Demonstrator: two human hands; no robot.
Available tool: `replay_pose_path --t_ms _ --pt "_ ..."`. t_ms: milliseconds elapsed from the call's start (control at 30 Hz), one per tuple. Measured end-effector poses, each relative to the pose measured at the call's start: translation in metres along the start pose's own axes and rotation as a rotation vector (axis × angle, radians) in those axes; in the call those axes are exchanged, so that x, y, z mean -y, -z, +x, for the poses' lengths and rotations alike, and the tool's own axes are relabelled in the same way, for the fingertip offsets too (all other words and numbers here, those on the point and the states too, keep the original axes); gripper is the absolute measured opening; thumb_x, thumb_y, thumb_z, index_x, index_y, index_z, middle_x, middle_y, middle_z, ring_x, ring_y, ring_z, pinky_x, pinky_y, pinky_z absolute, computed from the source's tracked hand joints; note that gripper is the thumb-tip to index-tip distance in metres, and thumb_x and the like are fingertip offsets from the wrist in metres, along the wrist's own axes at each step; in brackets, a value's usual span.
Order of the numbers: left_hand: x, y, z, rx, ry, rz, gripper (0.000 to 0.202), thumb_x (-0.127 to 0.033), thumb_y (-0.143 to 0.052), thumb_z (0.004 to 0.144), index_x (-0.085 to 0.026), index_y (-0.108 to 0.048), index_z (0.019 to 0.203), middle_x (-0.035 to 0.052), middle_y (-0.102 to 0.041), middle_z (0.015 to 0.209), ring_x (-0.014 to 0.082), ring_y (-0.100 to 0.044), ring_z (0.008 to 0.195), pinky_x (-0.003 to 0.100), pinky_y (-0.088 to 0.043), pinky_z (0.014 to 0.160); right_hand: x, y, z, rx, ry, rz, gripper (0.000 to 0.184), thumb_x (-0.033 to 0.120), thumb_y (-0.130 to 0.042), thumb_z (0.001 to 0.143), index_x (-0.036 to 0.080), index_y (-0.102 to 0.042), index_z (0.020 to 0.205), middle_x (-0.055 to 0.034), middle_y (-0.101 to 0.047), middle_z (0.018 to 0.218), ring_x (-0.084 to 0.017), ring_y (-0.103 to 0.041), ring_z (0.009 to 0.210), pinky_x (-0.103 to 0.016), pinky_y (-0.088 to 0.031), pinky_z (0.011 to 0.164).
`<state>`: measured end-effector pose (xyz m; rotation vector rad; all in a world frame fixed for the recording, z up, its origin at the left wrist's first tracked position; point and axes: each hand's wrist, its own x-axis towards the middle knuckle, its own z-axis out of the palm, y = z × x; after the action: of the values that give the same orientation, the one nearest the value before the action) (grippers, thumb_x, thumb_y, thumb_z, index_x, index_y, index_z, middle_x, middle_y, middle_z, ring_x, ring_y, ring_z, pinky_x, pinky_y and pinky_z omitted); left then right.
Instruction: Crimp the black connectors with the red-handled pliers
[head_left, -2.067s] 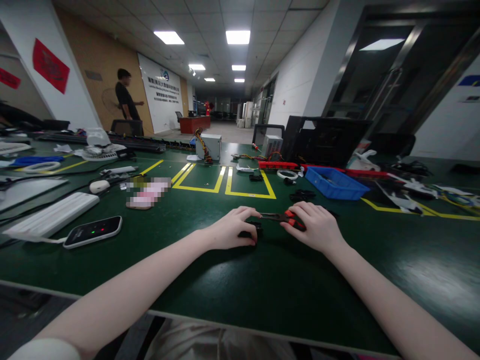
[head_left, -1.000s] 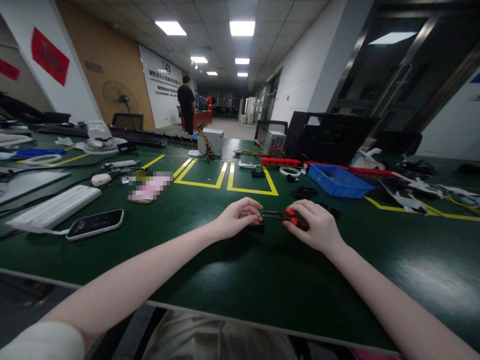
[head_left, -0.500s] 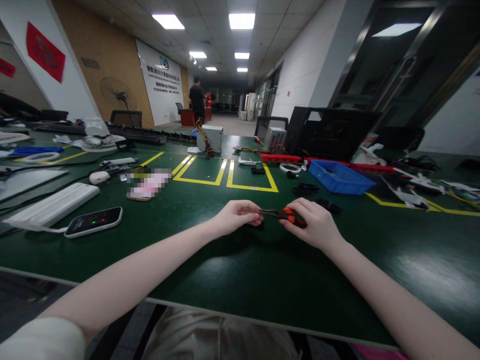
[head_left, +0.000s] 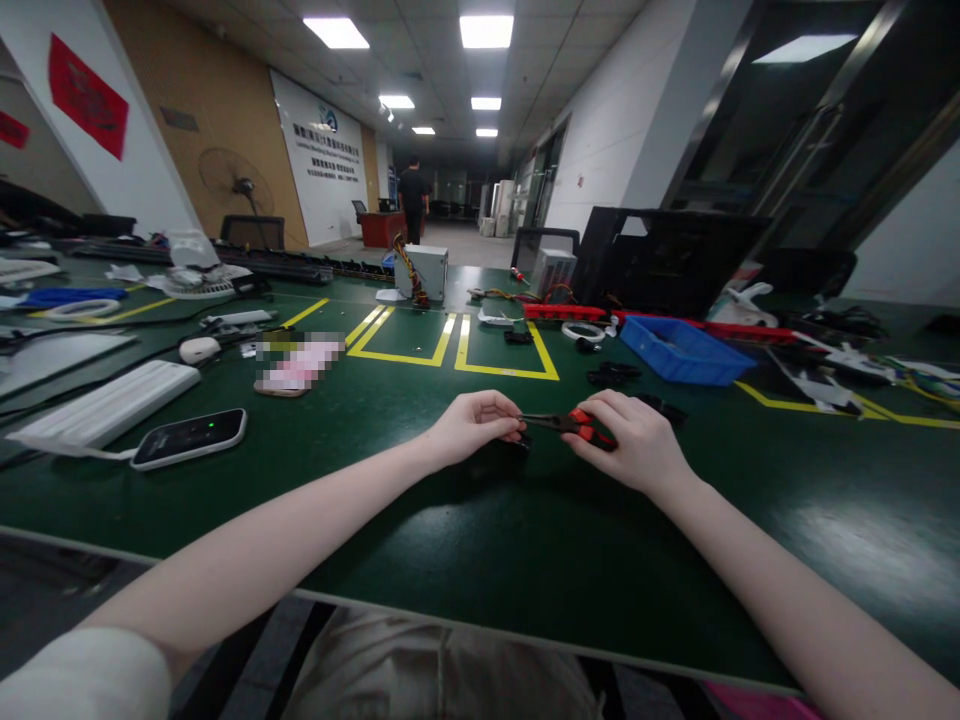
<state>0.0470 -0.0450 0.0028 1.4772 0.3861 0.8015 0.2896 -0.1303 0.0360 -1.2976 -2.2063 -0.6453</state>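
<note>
My right hand (head_left: 634, 440) is closed round the red and black handles of a pair of pliers (head_left: 566, 423), whose dark jaws point left. My left hand (head_left: 476, 425) is curled in a pinch at the jaw tips, holding a small black part (head_left: 523, 438) that is mostly hidden under the fingers. Both hands rest just above the green table (head_left: 525, 540), near its middle.
A phone (head_left: 189, 437) and a white keyboard (head_left: 101, 405) lie at the left. A blue bin (head_left: 679, 350), a black case (head_left: 660, 260), cables and small black parts sit behind the hands. Yellow tape marks boxes on the table. A person (head_left: 412, 200) stands far down the hall.
My left hand lifted off a small black piece on the table and closed into a pinch at the pliers' jaws. The distant person walked from the left wall down the hall.
</note>
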Motion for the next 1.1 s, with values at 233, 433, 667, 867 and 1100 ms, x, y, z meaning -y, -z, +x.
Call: replay_pose_path --t_ms 233,433,667,867,1100 --pt "0.001 0.001 0.0 0.011 -0.053 0.123 0.025 -0.028 -0.075 0.083 -0.01 -0.064 0.094 0.0075 -0.073 0.087 0.015 -0.072 0.078 0.031 -0.057 0.079 0.0 0.001 0.0 0.017 0.005 0.007 0.027 0.045 -0.057 0.09 0.019 -0.061 0.09 -0.0074 -0.064 0.085 -0.02 -0.061 0.073 -0.032 -0.046 0.065" --pt "-0.011 0.014 0.001 0.065 -0.118 0.32 0.031 -0.022 -0.072 0.083 -0.012 -0.066 0.113 0.0118 -0.069 0.109 0.0202 -0.069 0.096 0.034 -0.057 0.082 -0.001 0.002 -0.001 0.048 -0.014 0.024 0.028 0.046 -0.056 0.091 0.018 -0.061 0.09 -0.0072 -0.064 0.084 -0.019 -0.061 0.071 -0.031 -0.046 0.063" --pt "-0.026 0.036 -0.005 0.243 -0.215 0.662 0.034 -0.009 -0.067 0.082 -0.019 -0.07 0.114 0.0107 -0.059 0.135 0.0249 -0.053 0.128 0.045 -0.037 0.112 -0.002 0.0 -0.002 0.11 -0.015 0.04 0.029 0.047 -0.055 0.091 0.019 -0.062 0.089 -0.0062 -0.066 0.083 -0.018 -0.061 0.068 -0.03 -0.046 0.062" --pt "-0.021 0.034 -0.006 0.351 -0.275 0.878 0.024 -0.019 -0.067 0.089 -0.021 -0.071 0.113 0.0096 -0.06 0.132 0.0233 -0.055 0.123 0.041 -0.041 0.107 -0.002 -0.003 -0.002 0.152 -0.014 0.042 0.032 0.048 -0.052 0.092 0.018 -0.063 0.089 -0.0071 -0.066 0.085 -0.018 -0.061 0.068 -0.03 -0.046 0.061" --pt "-0.017 0.028 -0.005 0.351 -0.326 1.008 0.015 -0.024 -0.069 0.089 -0.022 -0.073 0.103 0.0056 -0.064 0.114 0.0209 -0.06 0.107 0.036 -0.044 0.095 -0.003 -0.008 -0.003 0.183 -0.008 0.021 0.034 0.049 -0.052 0.092 0.017 -0.063 0.088 -0.0083 -0.065 0.085 -0.019 -0.06 0.069 -0.031 -0.045 0.06"
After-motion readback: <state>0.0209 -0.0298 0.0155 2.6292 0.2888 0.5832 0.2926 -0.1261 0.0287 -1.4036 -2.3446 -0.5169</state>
